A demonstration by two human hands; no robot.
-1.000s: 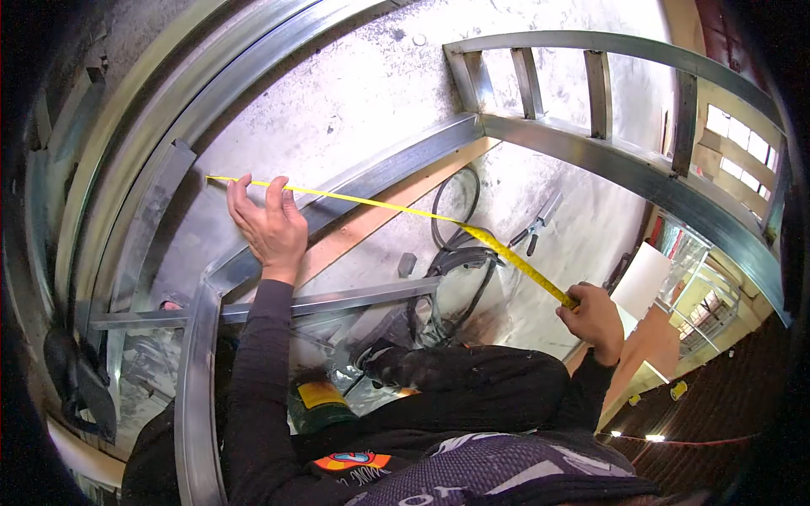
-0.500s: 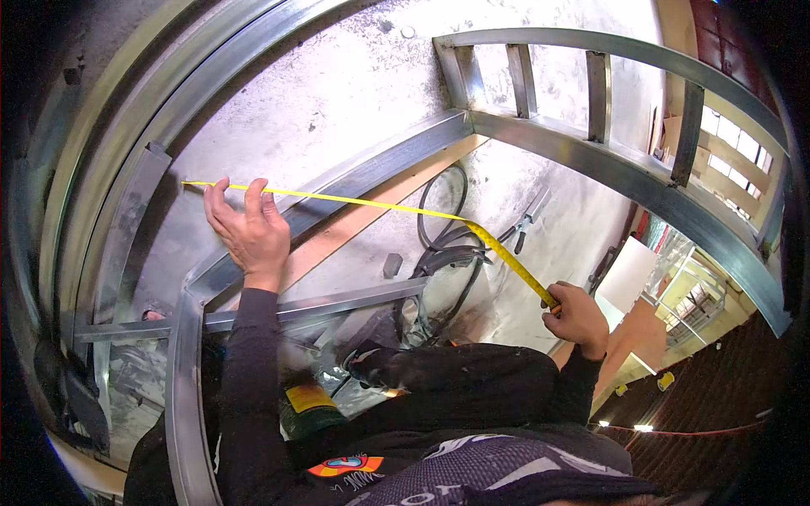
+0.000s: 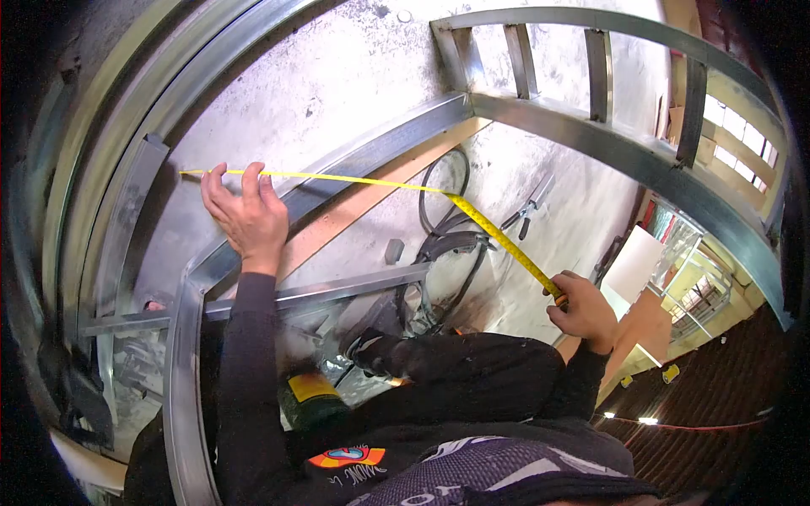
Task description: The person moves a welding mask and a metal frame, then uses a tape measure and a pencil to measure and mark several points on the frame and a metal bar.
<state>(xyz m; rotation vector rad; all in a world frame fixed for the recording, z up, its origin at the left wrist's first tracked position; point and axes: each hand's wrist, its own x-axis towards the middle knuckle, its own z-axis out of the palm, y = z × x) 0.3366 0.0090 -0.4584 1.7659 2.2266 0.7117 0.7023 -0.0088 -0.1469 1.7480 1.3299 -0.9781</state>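
Note:
A yellow tape measure (image 3: 498, 238) stretches across the metal frame, with a bend partway along its blade. My right hand (image 3: 588, 312) is closed around its case, of which only a bit of orange shows. Near the free end, my left hand (image 3: 251, 218) has its fingers bent over the blade and holds it; part of the grip is hidden behind the fingers. The tip of the blade lies just left of those fingers. Below my left wrist runs a square steel tube (image 3: 337, 160), part of the welded frame.
A curved frame with short crossbars (image 3: 582, 105) rises at upper right. Black cable (image 3: 460, 244) lies coiled on the pale floor beside a wooden strip (image 3: 354, 198). Long metal rails (image 3: 135, 126) line the left. A green container with a yellow label (image 3: 312, 401) stands by my leg.
The view has shifted slightly. The bend in the tape sits a little farther left and higher, and my right hand has tilted slightly; both hands keep their hold.

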